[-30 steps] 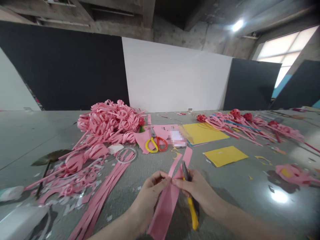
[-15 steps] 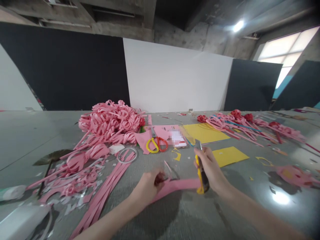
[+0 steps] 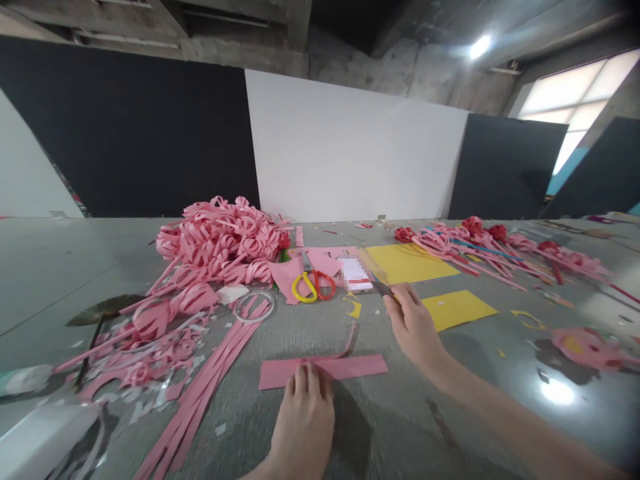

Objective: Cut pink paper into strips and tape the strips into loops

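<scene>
A wide pink paper strip (image 3: 357, 367) lies flat on the grey floor in front of me. My left hand (image 3: 306, 407) rests on its middle, fingertips pressing it down and the fingers laid out. A narrow curled pink sliver (image 3: 351, 339) rises from the strip's far edge. To the right, my right hand (image 3: 413, 327) is wrapped round a utility knife (image 3: 383, 289); only its dark front end shows, and the palm hides the rest. Scissors (image 3: 315, 285) with one yellow and one red handle lie beyond the strip, beside a phone (image 3: 357, 275).
Long pink strips (image 3: 215, 393) lie at left, with a tape roll (image 3: 255, 307) over their far end. Behind them is a heap of pink paper curls (image 3: 220, 243). Yellow sheets (image 3: 457, 310) lie at right, and pink and red paper flowers (image 3: 475, 250) farther back.
The strip, raised between my hands before, now lies flat under my left hand, which has turned palm down. The utility knife has tipped from upright to pointing forward, away from the strip.
</scene>
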`<act>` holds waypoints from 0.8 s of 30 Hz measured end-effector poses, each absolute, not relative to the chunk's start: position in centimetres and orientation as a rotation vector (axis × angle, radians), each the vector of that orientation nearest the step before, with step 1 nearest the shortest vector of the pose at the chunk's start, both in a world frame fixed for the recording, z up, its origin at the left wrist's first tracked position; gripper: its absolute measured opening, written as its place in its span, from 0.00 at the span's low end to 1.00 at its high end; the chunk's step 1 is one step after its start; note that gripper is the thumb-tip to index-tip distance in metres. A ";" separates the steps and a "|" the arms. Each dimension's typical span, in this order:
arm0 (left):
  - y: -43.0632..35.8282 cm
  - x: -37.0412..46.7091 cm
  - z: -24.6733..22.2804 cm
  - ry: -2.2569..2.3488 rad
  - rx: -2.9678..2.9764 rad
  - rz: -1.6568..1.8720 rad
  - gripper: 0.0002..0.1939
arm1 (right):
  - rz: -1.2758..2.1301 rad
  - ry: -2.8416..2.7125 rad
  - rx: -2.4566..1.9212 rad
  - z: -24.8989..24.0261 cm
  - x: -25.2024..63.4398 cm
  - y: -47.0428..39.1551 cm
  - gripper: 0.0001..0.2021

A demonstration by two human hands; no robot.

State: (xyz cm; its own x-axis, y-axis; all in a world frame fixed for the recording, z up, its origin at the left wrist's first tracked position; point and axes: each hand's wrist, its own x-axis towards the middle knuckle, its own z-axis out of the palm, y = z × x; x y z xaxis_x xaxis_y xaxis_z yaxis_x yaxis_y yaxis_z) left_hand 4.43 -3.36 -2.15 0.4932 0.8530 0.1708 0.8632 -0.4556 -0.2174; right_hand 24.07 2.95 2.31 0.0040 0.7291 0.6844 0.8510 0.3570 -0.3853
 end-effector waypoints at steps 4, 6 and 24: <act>-3.0 4.5 -3.2 -1.387 -2.470 -0.163 0.17 | -0.373 -2.021 -1.278 2.2 23.9 2.5 0.09; -3.0 4.6 -3.4 -1.297 -2.500 -0.225 0.17 | -0.449 -2.175 -1.246 1.8 23.6 2.3 0.10; -3.0 4.6 -4.4 -1.240 -2.542 -0.410 0.16 | -0.661 -2.607 -0.971 -1.7 22.5 2.5 0.18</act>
State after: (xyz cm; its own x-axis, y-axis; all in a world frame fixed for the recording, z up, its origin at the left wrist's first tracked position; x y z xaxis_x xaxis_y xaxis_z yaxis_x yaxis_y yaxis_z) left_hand 4.63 -2.99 -4.35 0.5909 0.7161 0.3716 0.7965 -0.5911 -0.1275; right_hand 22.54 2.48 -1.73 -0.7340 0.5429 0.4080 0.6717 0.6690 0.3182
